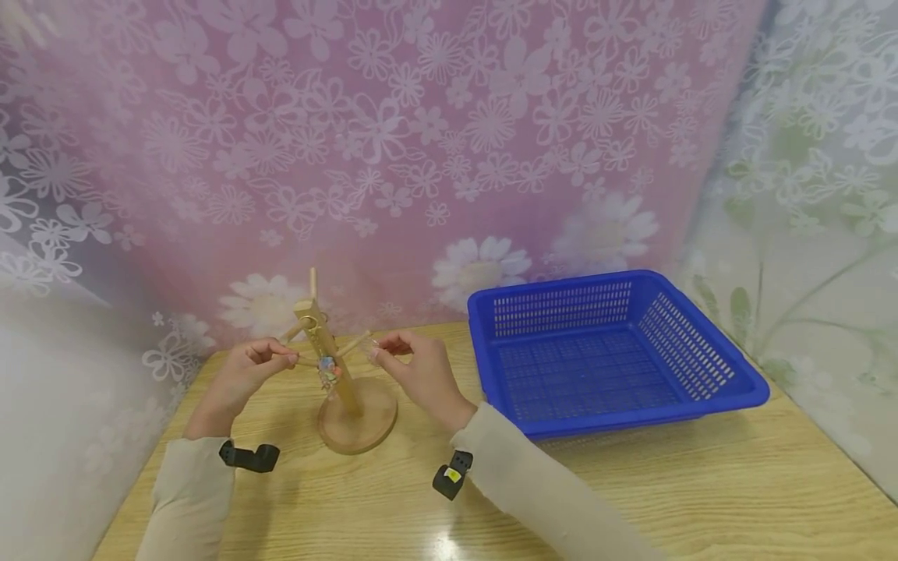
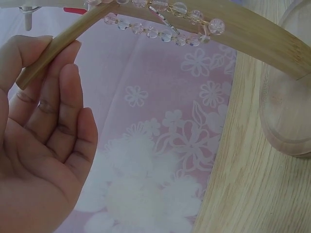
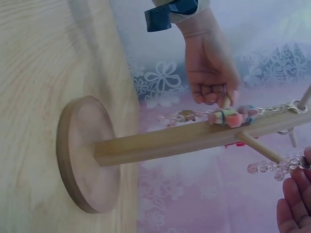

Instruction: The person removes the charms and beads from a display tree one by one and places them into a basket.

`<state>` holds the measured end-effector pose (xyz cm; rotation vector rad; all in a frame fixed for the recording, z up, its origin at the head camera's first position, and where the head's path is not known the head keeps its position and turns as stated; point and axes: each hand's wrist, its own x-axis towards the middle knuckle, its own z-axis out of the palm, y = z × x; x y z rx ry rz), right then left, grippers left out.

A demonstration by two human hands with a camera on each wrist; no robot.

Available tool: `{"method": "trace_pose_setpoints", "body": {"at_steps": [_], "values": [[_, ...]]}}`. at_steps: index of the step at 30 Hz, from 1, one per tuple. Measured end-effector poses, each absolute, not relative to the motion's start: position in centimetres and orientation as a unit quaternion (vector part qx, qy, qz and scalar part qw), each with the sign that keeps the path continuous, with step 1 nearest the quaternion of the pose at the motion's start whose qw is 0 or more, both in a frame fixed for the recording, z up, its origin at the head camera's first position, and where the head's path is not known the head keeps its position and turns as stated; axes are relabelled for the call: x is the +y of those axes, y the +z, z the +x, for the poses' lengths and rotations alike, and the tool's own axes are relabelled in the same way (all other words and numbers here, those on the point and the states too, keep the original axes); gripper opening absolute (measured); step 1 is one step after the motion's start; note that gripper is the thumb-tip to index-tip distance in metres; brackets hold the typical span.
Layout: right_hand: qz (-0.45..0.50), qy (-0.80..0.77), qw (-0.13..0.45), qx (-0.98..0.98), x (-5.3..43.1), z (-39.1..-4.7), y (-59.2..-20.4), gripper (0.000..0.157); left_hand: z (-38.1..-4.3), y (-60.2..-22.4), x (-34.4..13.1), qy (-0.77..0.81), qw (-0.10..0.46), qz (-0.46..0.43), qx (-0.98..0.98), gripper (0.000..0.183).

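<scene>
Bracelet (image 3: pixel 263 167) pinched by the right hand (image 1: pixel 421 374) is at one peg's tip (image 3: pixel 281 159); the left hand (image 1: pixel 245 375), raised opposite, pinches another peg (image 2: pixel 68 39).

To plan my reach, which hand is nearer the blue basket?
Right. The right hand is just left of the blue basket; the left hand is farther left, pinching a wooden peg.

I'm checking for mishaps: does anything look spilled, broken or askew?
Nothing stands out: the stand's base rests flat on the table, the blue basket looks intact, and the beads in the right hand appear strung.
</scene>
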<state>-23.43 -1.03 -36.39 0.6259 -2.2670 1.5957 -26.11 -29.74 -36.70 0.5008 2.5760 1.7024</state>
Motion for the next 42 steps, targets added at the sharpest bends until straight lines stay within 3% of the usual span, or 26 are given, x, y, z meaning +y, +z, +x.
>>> {"method": "trace_pose_setpoints", "body": {"at_steps": [16,32,42], "values": [[0.204,0.574,0.133,-0.781,2.6,-24.2,-33.4,0.011,-26.0,-36.9,-29.5,0.569,0.002,0.171,0.804,0.019],[0.186,0.58,0.028,-0.793,10.5,-25.6,-30.8,0.017,-25.7,-36.8,-29.4,0.553,0.007,0.139,0.821,0.014],[0.152,0.605,-0.018,-0.781,13.9,-27.6,-31.6,0.025,-25.8,-36.7,-29.4,0.549,0.003,0.145,0.823,0.017]]}}
